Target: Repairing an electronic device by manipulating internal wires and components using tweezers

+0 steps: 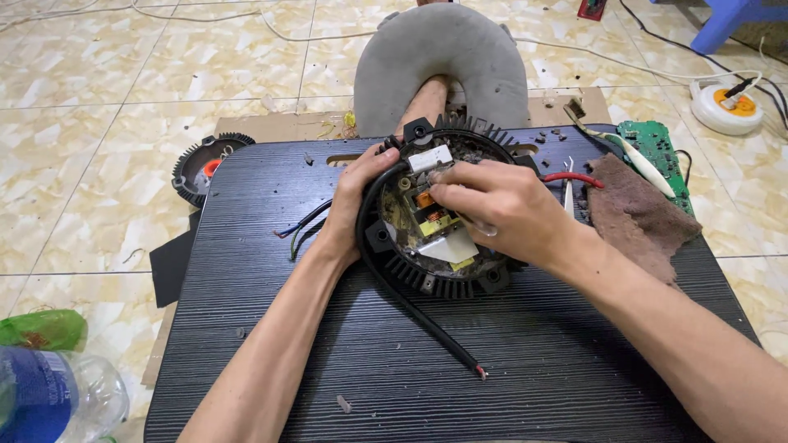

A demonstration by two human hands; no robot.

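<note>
Frame centre: left hand (355,197) grips finned round housing (439,215); right hand (501,209) fingers pinch inner circuit board (435,221). Risk: loose black cable (410,303) snagging, board cracking under prying.

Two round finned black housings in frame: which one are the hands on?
The open finned housing at the middle of the ribbed black mat, circuit parts exposed; left hand and right hand both on it. The other housing lies untouched at the mat's far-left corner.
</note>
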